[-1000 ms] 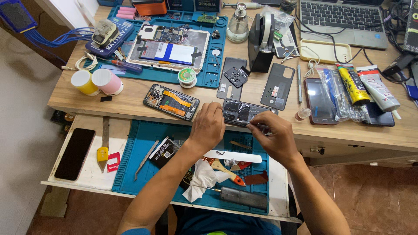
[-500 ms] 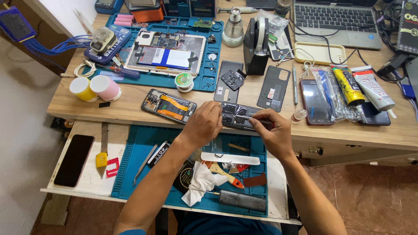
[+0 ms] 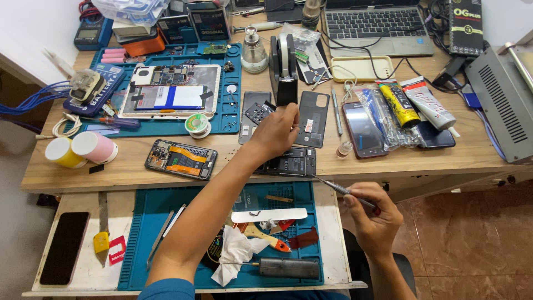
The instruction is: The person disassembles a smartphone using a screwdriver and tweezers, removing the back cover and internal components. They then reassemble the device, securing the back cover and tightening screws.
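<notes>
Your left hand reaches out over the wooden desk, fingers drawn together in a pinch just above the dark phone back cover; whatever sits between the fingertips is too small to make out. Just under your wrist lies the opened phone, its dark insides facing up, at the front edge of the desk. Your right hand hangs off to the right, below the desk edge, fingers curled tight around a slim metal tool whose tip points up-left toward the opened phone without touching it.

To the left of that phone lies a second opened phone with an orange flex cable, well apart from both hands. A black tape dispenser stands just beyond your left hand. On the pull-out shelf under your forearm, a blue work mat holds a white strip and a crumpled tissue
</notes>
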